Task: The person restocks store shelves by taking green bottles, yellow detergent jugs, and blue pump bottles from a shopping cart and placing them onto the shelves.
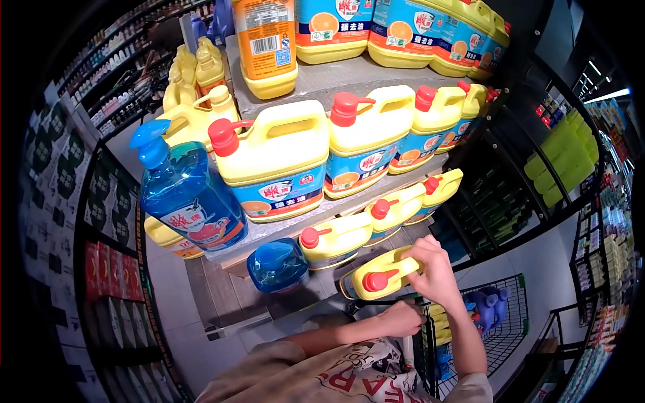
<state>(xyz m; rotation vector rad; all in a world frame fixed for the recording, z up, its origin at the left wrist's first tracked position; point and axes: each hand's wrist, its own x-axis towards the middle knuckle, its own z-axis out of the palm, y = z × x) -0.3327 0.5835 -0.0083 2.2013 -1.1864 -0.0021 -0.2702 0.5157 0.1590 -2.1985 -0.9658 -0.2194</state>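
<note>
My right hand (433, 265) is wrapped round the handle of a yellow jug (377, 277) with a red cap, held off the shelf near the cart. Below it, my left hand (402, 319) is closed beside the near end of the shopping cart (514, 326); what its fingers hold is hidden. Another yellow jug (336, 240) stands on the low shelf, left of the held one. At that shelf's left end is a blue bottle (277, 265). A tall blue pump bottle (191, 195) stands on the tier above.
Rows of yellow jugs with blue labels fill the tiered display (269, 235). Yellow and purple bottles (490, 305) lie in the cart. A black rack (500, 195) stands behind it at the right. Red packs (111, 272) sit on shelving at the left.
</note>
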